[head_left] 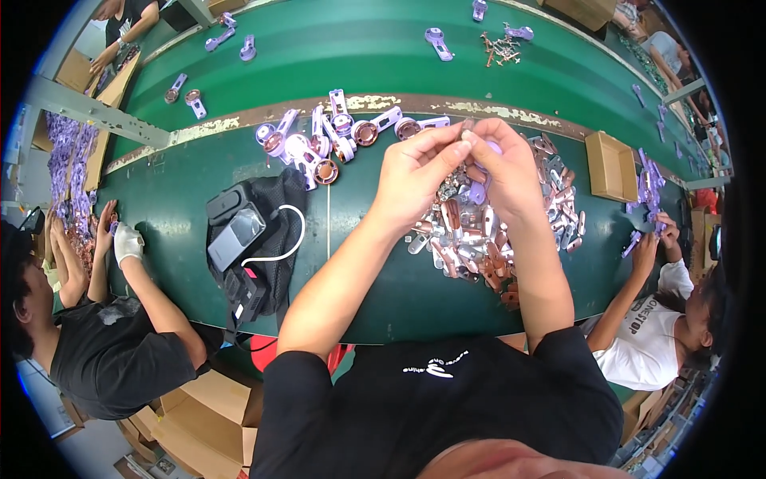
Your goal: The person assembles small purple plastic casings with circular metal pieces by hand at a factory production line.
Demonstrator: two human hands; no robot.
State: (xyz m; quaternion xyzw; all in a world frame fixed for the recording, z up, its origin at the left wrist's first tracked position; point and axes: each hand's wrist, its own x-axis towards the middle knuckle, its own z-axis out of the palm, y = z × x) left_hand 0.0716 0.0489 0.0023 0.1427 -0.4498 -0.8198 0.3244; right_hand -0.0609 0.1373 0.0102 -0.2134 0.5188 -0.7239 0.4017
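My left hand [416,174] and my right hand [511,172] meet fingertip to fingertip above a heap of small metal parts [471,239], silver and copper-brown. Both are closed in a pinch around a small part [468,125], mostly covered by the fingers. A light purple plastic piece [478,192] shows below the right palm; whether that hand holds it cannot be told. Left of the heap lie several purple handheld devices [299,149] with round copper-coloured ends, some overlapping.
A black bag [275,255] with a grey power bank [237,239] and white cable lies left of my arms. An open cardboard box [611,166] stands right. Beyond a raised ledge runs a green belt [351,48] carrying purple devices. Co-workers [120,343] sit on both sides.
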